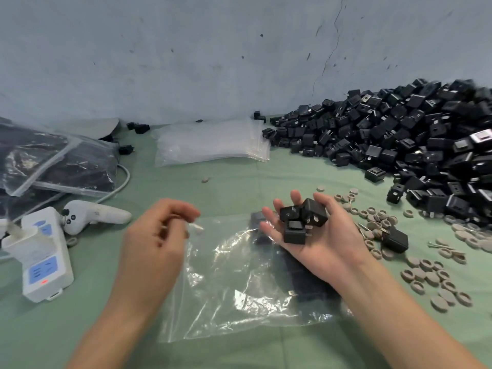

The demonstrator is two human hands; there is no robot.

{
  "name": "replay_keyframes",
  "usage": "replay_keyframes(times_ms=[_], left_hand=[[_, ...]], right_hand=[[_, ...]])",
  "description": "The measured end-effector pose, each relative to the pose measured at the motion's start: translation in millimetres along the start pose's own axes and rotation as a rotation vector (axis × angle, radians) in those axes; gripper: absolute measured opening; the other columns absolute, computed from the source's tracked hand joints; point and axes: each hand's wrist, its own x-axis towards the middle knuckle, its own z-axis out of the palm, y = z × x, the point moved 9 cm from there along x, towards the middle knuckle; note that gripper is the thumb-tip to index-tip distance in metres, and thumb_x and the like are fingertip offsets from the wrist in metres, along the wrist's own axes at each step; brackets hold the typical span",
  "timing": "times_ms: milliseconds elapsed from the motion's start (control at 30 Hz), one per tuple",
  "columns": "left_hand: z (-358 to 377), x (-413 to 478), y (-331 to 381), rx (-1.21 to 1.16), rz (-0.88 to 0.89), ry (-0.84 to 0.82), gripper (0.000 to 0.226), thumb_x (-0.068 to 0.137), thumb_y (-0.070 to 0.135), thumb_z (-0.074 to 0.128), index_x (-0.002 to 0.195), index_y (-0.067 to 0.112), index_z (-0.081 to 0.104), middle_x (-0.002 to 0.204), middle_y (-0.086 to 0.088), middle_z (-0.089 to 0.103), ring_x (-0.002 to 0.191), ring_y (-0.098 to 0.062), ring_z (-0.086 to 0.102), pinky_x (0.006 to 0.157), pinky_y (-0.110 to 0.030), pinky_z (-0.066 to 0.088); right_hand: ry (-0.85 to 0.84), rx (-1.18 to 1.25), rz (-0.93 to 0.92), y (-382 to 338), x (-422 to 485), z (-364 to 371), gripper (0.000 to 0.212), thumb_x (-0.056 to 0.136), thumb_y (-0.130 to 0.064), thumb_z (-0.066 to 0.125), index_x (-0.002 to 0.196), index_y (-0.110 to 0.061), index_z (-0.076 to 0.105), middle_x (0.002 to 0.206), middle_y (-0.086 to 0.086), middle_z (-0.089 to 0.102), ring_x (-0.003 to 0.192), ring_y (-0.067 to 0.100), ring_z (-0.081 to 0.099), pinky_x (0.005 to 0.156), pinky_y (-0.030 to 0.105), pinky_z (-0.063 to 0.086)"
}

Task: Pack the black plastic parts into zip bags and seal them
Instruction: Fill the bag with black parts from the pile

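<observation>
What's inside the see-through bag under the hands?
Black plastic parts show through the zip bag, on its right side. The right hand, with loose parts on its palm, and the forearm cover some, so I cannot count them.

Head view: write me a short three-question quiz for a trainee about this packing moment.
1. True or false: the right hand is empty.
2. Multiple choice: the stack of empty bags lies A) under the left hand; B) next to the big pile of black parts; C) in the right hand.
3. Fill in: the left hand pinches the edge of a clear ____.
Key: 1 false, black parts lie on its palm; 2 B; 3 zip bag.
</observation>
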Motion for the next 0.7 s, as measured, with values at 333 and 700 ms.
replay_keyframes(times_ms=[333, 700], left_hand=[[98.9, -49.0, 39.4, 0.203, 0.093, -0.355, 0.036, 0.082, 0.065, 0.051, 0.111, 0.05, 0.037, 0.107, 0.029, 0.049, 0.098, 0.003, 0.05, 0.081, -0.018, 0.044], [-31.4, 0.4, -44.6, 0.228, -0.209, -0.02, 0.036, 0.077, 0.049, 0.075, 0.099, 0.036, 0.05, 0.091, 0.02, 0.065, 0.085, 0.0, 0.062, 0.071, -0.025, 0.044]], right_hand=[[-0.005, 0.008, -0.003, 32.7, -19.5, 12.0, 0.031, 0.096, -0.039, 0.05, 0.094, -0.013, 0.067, 0.108, 0.018, 0.065, 0.104, 0.04, 0.066, 0.089, 0.047, 0.046], [0.043, 0.117, -0.063, -6.2, -19.2, -1.3, 0.026, 0.094, -0.028, 0.06, 0.091, -0.004, 0.072, 0.109, 0.024, 0.066, 0.094, 0.035, 0.067, 0.083, 0.041, 0.06]])
